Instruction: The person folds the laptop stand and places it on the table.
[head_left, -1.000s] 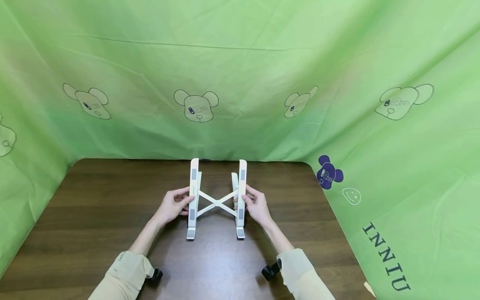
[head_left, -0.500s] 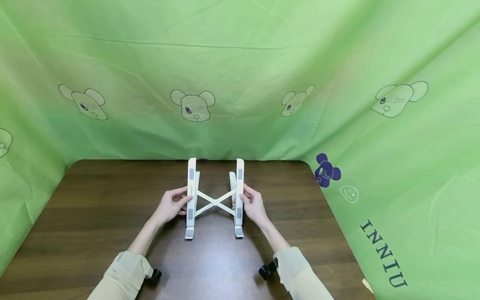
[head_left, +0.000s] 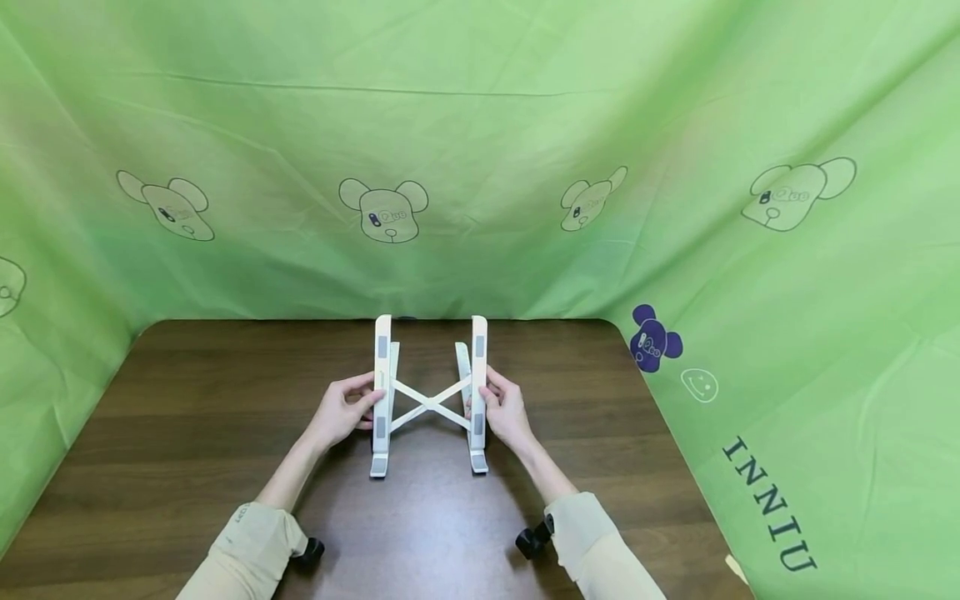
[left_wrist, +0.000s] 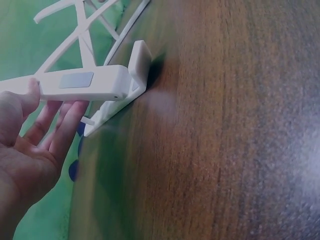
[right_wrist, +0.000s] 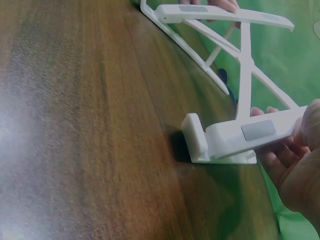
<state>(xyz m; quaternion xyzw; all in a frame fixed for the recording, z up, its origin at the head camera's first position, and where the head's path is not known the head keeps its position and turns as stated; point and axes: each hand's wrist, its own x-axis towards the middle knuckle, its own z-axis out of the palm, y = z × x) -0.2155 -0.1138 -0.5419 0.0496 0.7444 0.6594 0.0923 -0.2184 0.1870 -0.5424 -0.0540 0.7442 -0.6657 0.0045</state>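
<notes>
White stand (head_left: 431, 404): opened out on the counter (head_left: 427, 542), toward its far edge and between the two hands, its two rails roughly parallel and well apart.
Crossbars (head_left: 411, 417): a thin X joining left rail (head_left: 382, 358) to right rail (head_left: 479, 350).
Left hand (head_left: 341, 412): pinching the left rail from its outer side — thumb on top, fingers underneath.
Right hand (head_left: 510, 412): pinching the right rail the same way, thumb above and fingers below.
Grey patches (left_wrist: 76, 80): set along the upper face of both rails.
Upturned lips (right_wrist: 195, 135): at the stand's near end, one in front of each rail.
Sleeves (head_left: 251, 542): pale, at both forearms, a small black device (head_left: 531, 542) beside each cuff.
Green cloth (head_left: 487, 125): hanging behind the counter and along its sides — printed with outlined bear heads (head_left: 388, 217), a purple bear (head_left: 649, 342), a smiley (head_left: 700, 385) and the letters "INNIU" (head_left: 768, 504).
</notes>
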